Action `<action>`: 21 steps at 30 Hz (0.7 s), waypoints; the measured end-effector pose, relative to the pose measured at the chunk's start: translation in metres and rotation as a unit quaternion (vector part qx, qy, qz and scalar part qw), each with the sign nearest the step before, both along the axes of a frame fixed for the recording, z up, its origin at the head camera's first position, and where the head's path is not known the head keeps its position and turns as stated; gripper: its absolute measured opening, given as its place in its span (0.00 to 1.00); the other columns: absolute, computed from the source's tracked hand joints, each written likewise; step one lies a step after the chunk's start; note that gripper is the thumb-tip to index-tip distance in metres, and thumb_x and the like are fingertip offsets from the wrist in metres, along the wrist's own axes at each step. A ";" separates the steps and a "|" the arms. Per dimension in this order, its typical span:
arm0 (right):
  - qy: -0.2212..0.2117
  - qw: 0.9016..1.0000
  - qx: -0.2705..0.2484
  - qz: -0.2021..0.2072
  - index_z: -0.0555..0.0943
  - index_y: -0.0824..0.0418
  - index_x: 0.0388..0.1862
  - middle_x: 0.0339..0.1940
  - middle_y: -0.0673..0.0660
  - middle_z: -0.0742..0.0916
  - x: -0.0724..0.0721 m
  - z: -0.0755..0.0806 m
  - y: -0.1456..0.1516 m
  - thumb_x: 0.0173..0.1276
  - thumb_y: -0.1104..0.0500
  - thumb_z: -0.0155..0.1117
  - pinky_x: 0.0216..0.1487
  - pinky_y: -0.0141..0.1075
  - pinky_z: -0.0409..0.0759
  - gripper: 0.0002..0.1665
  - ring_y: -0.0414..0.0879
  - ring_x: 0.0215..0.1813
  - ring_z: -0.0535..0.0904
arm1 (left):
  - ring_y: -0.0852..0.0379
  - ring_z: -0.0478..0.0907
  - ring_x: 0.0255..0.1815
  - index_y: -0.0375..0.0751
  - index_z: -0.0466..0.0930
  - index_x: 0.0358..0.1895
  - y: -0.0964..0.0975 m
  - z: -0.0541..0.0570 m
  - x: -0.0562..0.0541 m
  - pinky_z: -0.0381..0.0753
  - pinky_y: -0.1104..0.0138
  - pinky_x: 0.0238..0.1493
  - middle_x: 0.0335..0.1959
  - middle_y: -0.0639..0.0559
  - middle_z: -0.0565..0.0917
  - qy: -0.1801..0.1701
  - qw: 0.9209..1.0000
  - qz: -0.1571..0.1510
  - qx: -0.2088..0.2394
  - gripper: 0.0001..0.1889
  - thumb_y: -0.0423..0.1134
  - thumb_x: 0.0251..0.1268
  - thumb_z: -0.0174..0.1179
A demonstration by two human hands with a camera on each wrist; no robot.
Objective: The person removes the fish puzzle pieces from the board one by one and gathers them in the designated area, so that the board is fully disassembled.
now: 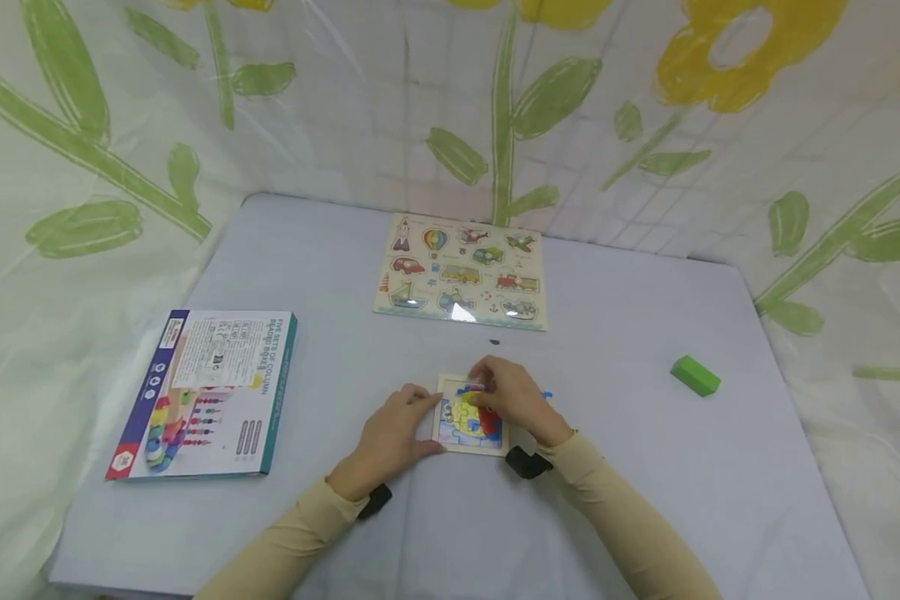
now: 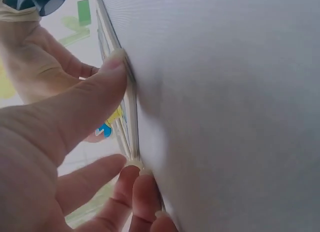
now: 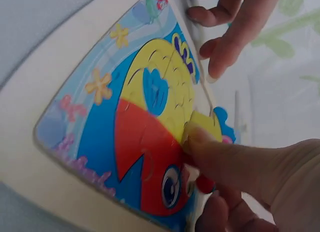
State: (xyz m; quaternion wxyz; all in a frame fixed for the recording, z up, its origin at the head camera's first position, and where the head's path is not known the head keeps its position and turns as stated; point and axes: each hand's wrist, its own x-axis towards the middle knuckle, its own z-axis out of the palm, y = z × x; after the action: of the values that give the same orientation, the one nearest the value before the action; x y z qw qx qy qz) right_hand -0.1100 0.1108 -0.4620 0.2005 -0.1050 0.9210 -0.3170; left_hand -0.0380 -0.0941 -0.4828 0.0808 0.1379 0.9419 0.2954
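A small square jigsaw puzzle (image 1: 453,429) with a wooden frame lies in front of the person. Its picture is a yellow and red fish on blue, seen close in the right wrist view. My left hand (image 1: 393,433) holds the frame's left side, thumb and fingers spread along the edge (image 2: 131,112). Over the upper right of the puzzle, my right hand (image 1: 516,400) pinches a yellow puzzle piece (image 3: 205,123) between thumb and fingers. A gap showing bare wood lies beside that piece. Just right of the right hand, a blue bit (image 1: 547,395) shows, partly hidden.
A wooden board with vehicle pictures (image 1: 461,271) lies at the back of the table. To the left is a flat toy box (image 1: 202,396). A green block (image 1: 695,376) sits at the right, and a small dark object (image 1: 494,342) lies beyond the puzzle.
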 end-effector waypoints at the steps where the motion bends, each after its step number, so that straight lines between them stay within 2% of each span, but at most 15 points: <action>1: 0.000 1.000 0.000 0.001 0.84 0.61 0.49 0.42 0.56 0.88 0.000 -0.001 0.001 0.65 0.61 0.75 0.48 0.40 0.81 0.15 0.46 0.42 0.80 | 0.47 0.80 0.56 0.38 0.80 0.67 0.001 0.000 -0.001 0.84 0.55 0.52 0.59 0.43 0.80 -0.006 1.000 0.000 -0.001 0.37 0.42 0.50 0.81; 5: -0.013 1.000 -0.007 0.000 0.87 0.59 0.48 0.43 0.55 0.90 0.000 -0.006 0.010 0.68 0.55 0.73 0.47 0.38 0.82 0.12 0.45 0.43 0.82 | 0.47 0.79 0.58 0.38 0.78 0.69 0.003 0.000 -0.004 0.84 0.54 0.54 0.61 0.42 0.79 -0.035 0.999 0.004 0.004 0.40 0.42 0.50 0.81; 8: -0.040 0.998 -0.041 0.000 0.88 0.57 0.47 0.44 0.56 0.90 0.000 -0.007 0.017 0.70 0.53 0.71 0.46 0.36 0.81 0.12 0.45 0.45 0.83 | 0.48 0.78 0.57 0.39 0.77 0.70 0.005 0.000 -0.005 0.83 0.54 0.55 0.61 0.43 0.78 -0.050 0.999 0.006 0.003 0.40 0.42 0.50 0.81; 11: -0.071 0.994 -0.084 0.004 0.88 0.57 0.49 0.46 0.57 0.90 -0.002 -0.002 0.025 0.72 0.52 0.69 0.46 0.35 0.79 0.13 0.46 0.45 0.83 | 0.48 0.78 0.57 0.39 0.77 0.70 0.006 0.001 -0.005 0.83 0.55 0.54 0.61 0.43 0.78 -0.052 0.999 0.006 -0.003 0.41 0.43 0.49 0.82; 14: -0.087 0.991 -0.106 -0.011 0.87 0.59 0.55 0.50 0.58 0.90 -0.004 0.006 0.041 0.74 0.50 0.67 0.47 0.35 0.78 0.18 0.48 0.48 0.83 | 0.48 0.79 0.57 0.40 0.77 0.70 0.006 0.002 -0.005 0.83 0.55 0.53 0.62 0.43 0.78 -0.053 0.999 0.006 -0.002 0.41 0.43 0.49 0.82; 17: -0.070 0.990 -0.108 -0.052 0.84 0.62 0.59 0.52 0.61 0.90 -0.004 0.016 0.070 0.75 0.50 0.66 0.48 0.37 0.79 0.22 0.48 0.50 0.85 | 0.47 0.79 0.58 0.40 0.77 0.70 0.006 0.002 -0.005 0.84 0.56 0.50 0.63 0.43 0.78 -0.048 0.999 0.010 -0.005 0.41 0.44 0.49 0.82; 21: -0.044 0.988 -0.083 -0.126 0.83 0.65 0.57 0.46 0.61 0.92 0.000 0.024 0.118 0.73 0.49 0.68 0.44 0.38 0.82 0.23 0.48 0.47 0.86 | 0.48 0.80 0.59 0.40 0.76 0.71 0.002 0.004 -0.004 0.84 0.55 0.51 0.64 0.43 0.77 -0.056 0.998 0.030 -0.004 0.43 0.45 0.49 0.82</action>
State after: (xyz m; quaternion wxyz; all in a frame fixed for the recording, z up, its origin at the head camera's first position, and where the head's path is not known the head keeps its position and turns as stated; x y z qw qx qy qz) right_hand -0.1100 0.2283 -0.4381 0.1901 0.0101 0.8877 -0.4193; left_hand -0.0425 -0.0917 -0.4788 0.1252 0.0926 0.9409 0.3007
